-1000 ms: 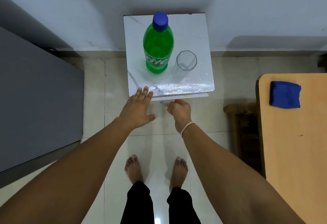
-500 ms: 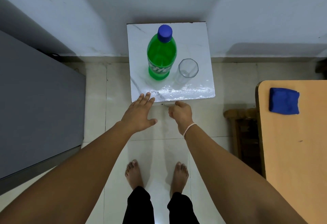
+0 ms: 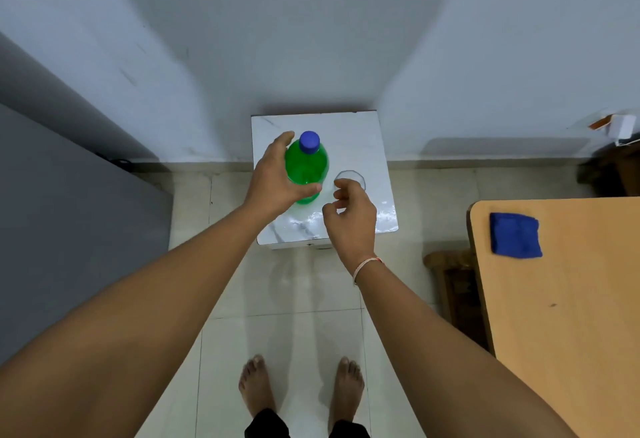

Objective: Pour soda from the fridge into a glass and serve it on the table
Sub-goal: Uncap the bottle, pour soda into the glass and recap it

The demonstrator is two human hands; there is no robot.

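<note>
A green soda bottle (image 3: 306, 167) with a blue cap stands upright on a small white marble table (image 3: 360, 140) against the wall. My left hand (image 3: 273, 178) wraps its left side, fingers behind it and thumb across its front. Just right of the bottle stands an empty clear glass (image 3: 351, 174), its near side hidden by my right hand (image 3: 349, 216). That hand hovers in front of the glass with loosely curled fingers and holds nothing.
A wooden table (image 3: 554, 299) fills the right edge, with a folded blue cloth (image 3: 515, 236) on it. A wooden chair (image 3: 450, 275) stands beside it. A grey fridge (image 3: 69, 230) is at the left. My bare feet stand on a tiled floor.
Both hands moved forward from the marble table's near edge. The left hand now wraps the bottle and the right hand has reached the glass. The camera tilted upward.
</note>
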